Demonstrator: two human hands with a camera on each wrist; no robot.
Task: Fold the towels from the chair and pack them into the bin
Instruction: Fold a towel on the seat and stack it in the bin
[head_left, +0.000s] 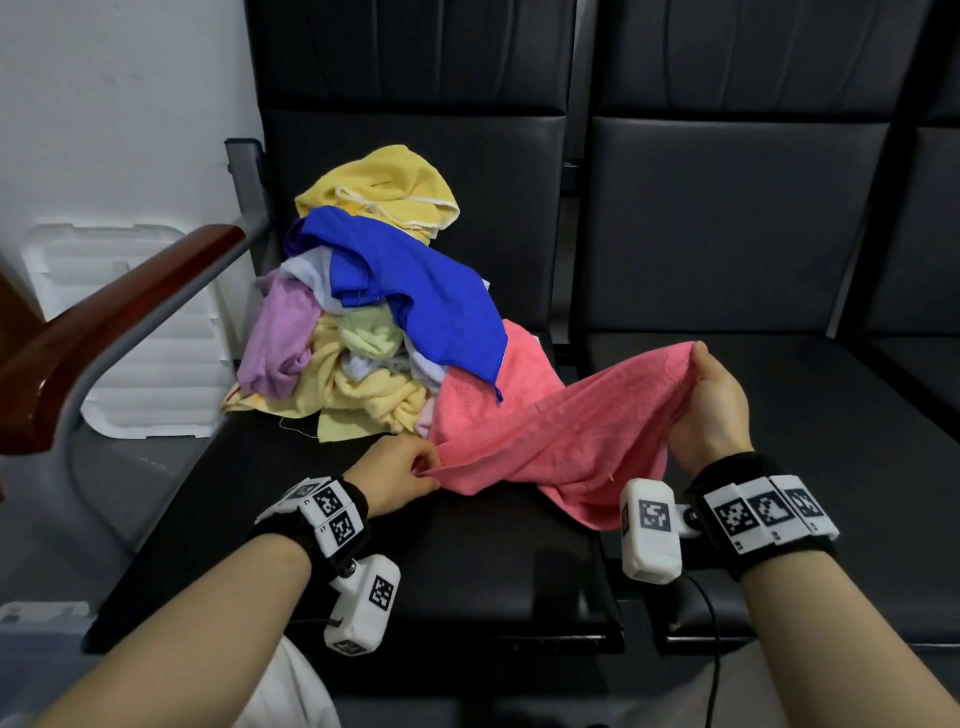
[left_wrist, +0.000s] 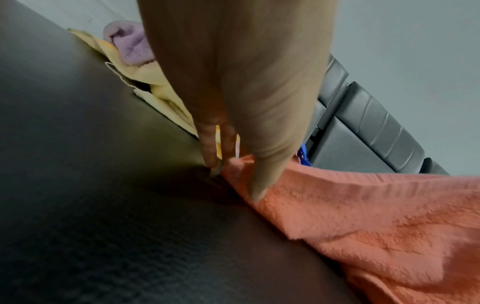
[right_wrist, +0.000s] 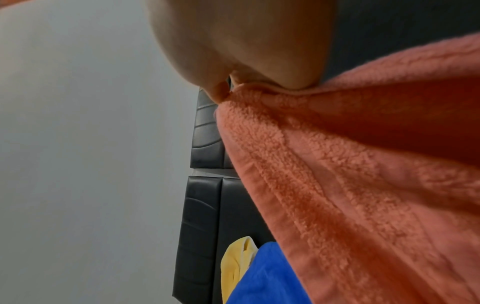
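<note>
Early stage. Left hand (head_left: 400, 475) at 7 o'clock pinches the pink towel (head_left: 545, 436) corner; right hand (head_left: 711, 405) at 4 grips another edge. Towel twisted, unfolded, on the seat (head_left: 467, 561). Pile (head_left: 374, 312) at 11 untouched. No bin identifiable.

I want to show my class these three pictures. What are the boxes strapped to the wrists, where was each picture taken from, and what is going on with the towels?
No machine here: a person's two hands. The white boxes are wrist cameras; the wide picture comes from a head camera, the two close ones from the wrists. A pile of towels lies on a black chair. The left hand pinches one corner of a pink towel; the right hand holds up another edge.
</note>
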